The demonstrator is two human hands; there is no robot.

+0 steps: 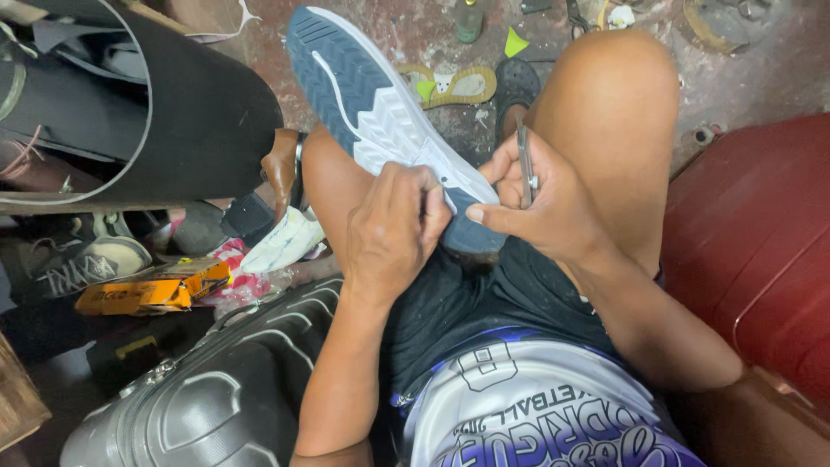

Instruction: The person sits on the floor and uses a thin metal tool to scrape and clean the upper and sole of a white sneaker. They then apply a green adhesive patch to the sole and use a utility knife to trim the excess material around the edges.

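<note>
Shoe [380,112] on lap between knees, suitcase [225,389] left, sandal [454,86] behind shoe

Both forearms angled inward over the lap. Left hand [393,225] curled tight, knuckles up, fingers clamped. Right hand [540,203] pinching, thumb extended toward the left hand's fingers.

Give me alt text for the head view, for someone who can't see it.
A seated person's left hand grips the heel of a sneaker lying sole-up across their lap, while the right hand holds a thin metal tool beside it. A grey suitcase sits at lower left.
</note>
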